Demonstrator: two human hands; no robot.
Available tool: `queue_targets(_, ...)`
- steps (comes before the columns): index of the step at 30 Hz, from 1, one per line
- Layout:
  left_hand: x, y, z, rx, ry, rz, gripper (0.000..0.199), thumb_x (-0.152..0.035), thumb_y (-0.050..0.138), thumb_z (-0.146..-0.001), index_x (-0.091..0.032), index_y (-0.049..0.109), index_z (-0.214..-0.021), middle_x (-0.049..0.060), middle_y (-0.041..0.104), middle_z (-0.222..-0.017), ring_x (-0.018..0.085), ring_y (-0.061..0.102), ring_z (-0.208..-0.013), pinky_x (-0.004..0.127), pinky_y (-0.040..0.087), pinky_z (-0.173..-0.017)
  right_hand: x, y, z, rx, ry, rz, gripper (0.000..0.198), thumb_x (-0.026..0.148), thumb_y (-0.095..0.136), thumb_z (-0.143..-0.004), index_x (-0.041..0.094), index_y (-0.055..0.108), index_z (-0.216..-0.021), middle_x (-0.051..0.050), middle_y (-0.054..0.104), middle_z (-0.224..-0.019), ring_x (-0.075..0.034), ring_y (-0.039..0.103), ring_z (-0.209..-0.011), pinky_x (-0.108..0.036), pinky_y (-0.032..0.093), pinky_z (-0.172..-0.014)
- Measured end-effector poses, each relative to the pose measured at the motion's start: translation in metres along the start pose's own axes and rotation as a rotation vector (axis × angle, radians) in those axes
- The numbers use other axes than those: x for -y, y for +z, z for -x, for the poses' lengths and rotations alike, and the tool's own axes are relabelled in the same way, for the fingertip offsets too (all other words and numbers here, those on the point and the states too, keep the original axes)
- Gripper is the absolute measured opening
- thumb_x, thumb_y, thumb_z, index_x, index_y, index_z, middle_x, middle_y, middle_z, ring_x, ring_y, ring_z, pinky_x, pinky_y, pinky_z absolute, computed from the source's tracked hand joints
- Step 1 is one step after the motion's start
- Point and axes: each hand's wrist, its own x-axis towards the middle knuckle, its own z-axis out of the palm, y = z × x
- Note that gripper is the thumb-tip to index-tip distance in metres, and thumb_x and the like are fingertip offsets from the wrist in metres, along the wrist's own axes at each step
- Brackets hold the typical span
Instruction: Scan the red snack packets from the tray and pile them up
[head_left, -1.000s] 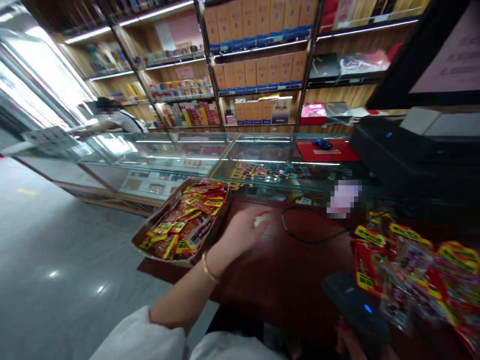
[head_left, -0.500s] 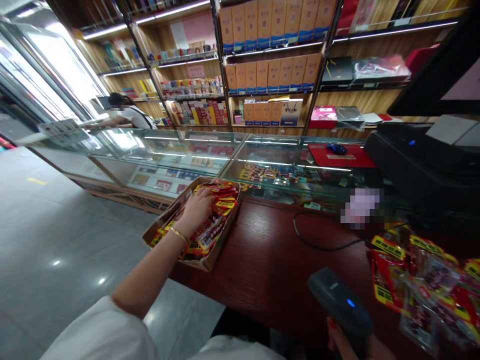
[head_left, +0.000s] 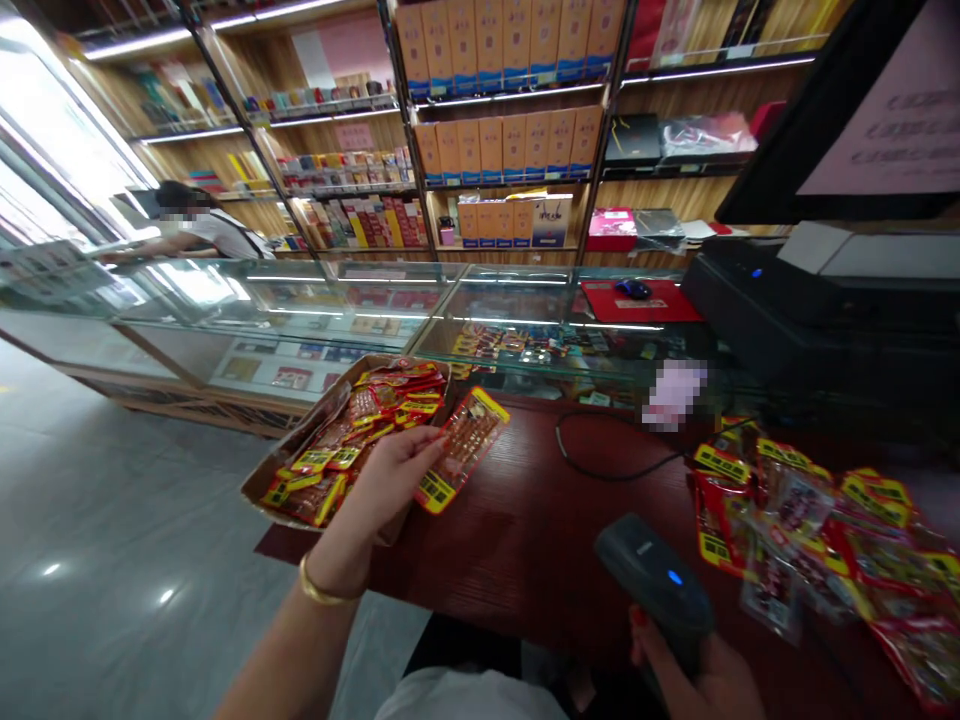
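Pinched between the thumb and fingers of my left hand [head_left: 397, 480] is a red and yellow snack packet [head_left: 469, 440], held by its left edge over the table. Just left of that hand, a cardboard box [head_left: 259, 482] holds many similar packets [head_left: 367, 400]. My right hand [head_left: 697, 670] is wrapped round the handle of a dark barcode scanner [head_left: 656, 580], whose blue light is lit. To the right of the scanner lies a loose pile of snack packets [head_left: 795, 510], some red and yellow, some clear.
The dark red table [head_left: 525, 530] meets a glass display case [head_left: 360, 290]. A black cable [head_left: 592, 475], a blurred-out pinkish object [head_left: 675, 393], a mouse [head_left: 634, 288] on a red mat and a monitor [head_left: 847, 130] stand around. A person [head_left: 217, 230] leans on the case far left.
My left hand has come out of the box with a snack packet and moved right over the table. The view has turned a little to the right. My right hand still holds the scanner.
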Motion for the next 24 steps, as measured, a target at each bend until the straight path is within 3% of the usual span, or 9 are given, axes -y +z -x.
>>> queue_targets(4,0.014,0.067,-0.008,0.228,-0.131,0.336,0.040,-0.046,0.074,-0.079,-0.015,0.078,-0.104,0.006,0.077,-0.086,0.019,0.068,-0.072,0.027,0.050,-0.068,0.006,-0.005,0.003,0.050,-0.064,-0.016,0.059,0.077,0.056,-0.086,0.024,0.071,-0.065,-0.006,0.076,-0.062,-0.024,0.071,-0.058,-0.031,0.057,-0.065)
queue_targets(7,0.023,0.092,-0.010,0.347,-0.184,0.395,0.037,-0.042,0.077,-0.077,-0.014,0.077,-0.102,0.005,0.075,-0.077,0.018,0.066,-0.067,0.027,0.049,-0.065,0.010,-0.009,0.008,-0.022,-0.057,-0.021,0.054,0.072,0.058,-0.088,0.025,0.068,-0.061,-0.005,0.075,-0.061,-0.024,0.070,-0.060,-0.033,0.057,-0.072)
queue_targets(10,0.027,0.102,-0.009,0.392,-0.223,0.495,0.032,-0.038,0.078,-0.077,-0.014,0.074,-0.097,0.004,0.072,-0.073,0.016,0.065,-0.064,0.026,0.050,-0.064,0.012,-0.010,0.012,-0.046,-0.044,-0.048,0.051,0.071,0.061,-0.086,0.026,0.067,-0.061,-0.004,0.074,-0.060,-0.025,0.070,-0.060,-0.033,0.057,-0.072)
queue_targets(13,0.030,0.110,-0.008,0.384,-0.323,0.752,0.027,-0.029,0.078,-0.077,-0.015,0.068,-0.097,0.005,0.071,-0.078,0.016,0.066,-0.067,0.026,0.054,-0.067,0.013,-0.008,0.013,-0.033,-0.038,-0.069,0.049,0.069,0.064,-0.085,0.027,0.065,-0.061,-0.004,0.073,-0.060,-0.025,0.070,-0.061,-0.032,0.056,-0.070)
queue_targets(15,0.033,0.113,-0.010,0.426,-0.437,0.951,0.019,-0.023,0.073,-0.078,-0.014,0.065,-0.093,0.004,0.066,-0.077,0.012,0.061,-0.062,0.022,0.051,-0.058,0.013,-0.006,0.012,-0.024,-0.037,-0.086,0.048,0.069,0.065,-0.084,0.027,0.065,-0.062,-0.004,0.073,-0.060,-0.025,0.070,-0.062,-0.032,0.055,-0.069)
queue_targets(17,0.037,0.115,-0.012,0.527,-0.564,1.129,0.017,-0.028,0.068,-0.083,-0.013,0.064,-0.092,0.001,0.055,-0.070,0.008,0.048,-0.052,0.015,0.038,-0.043,0.013,-0.003,0.012,-0.007,-0.039,-0.106,0.045,0.066,0.065,-0.085,0.027,0.066,-0.063,-0.003,0.073,-0.061,-0.025,0.070,-0.063,-0.032,0.055,-0.070)
queue_targets(19,0.039,0.114,-0.013,0.649,-0.656,1.256,0.038,-0.048,0.063,-0.088,-0.011,0.065,-0.097,-0.002,0.045,-0.067,0.006,0.034,-0.047,0.012,0.022,-0.036,0.014,0.000,0.013,0.007,-0.046,-0.117,0.042,0.063,0.067,-0.086,0.027,0.065,-0.064,-0.003,0.072,-0.061,-0.025,0.070,-0.063,-0.032,0.055,-0.074)
queue_targets(21,0.039,0.111,-0.015,0.758,-0.696,1.314,0.061,-0.066,0.060,-0.085,-0.009,0.065,-0.108,-0.002,0.044,-0.069,0.005,0.030,-0.048,0.012,0.016,-0.036,0.015,0.002,0.013,0.015,-0.061,-0.124,0.039,0.059,0.068,-0.085,0.027,0.065,-0.064,-0.003,0.071,-0.060,-0.025,0.069,-0.064,-0.032,0.055,-0.076)
queue_targets(24,0.039,0.108,-0.016,0.842,-0.694,1.312,0.059,-0.057,0.065,-0.084,-0.012,0.063,-0.122,0.000,0.049,-0.076,0.004,0.032,-0.050,0.012,0.016,-0.038,0.016,0.003,0.014,0.024,-0.087,-0.135,0.035,0.055,0.068,-0.086,0.026,0.066,-0.066,-0.003,0.071,-0.059,-0.026,0.070,-0.066,-0.033,0.054,-0.076)
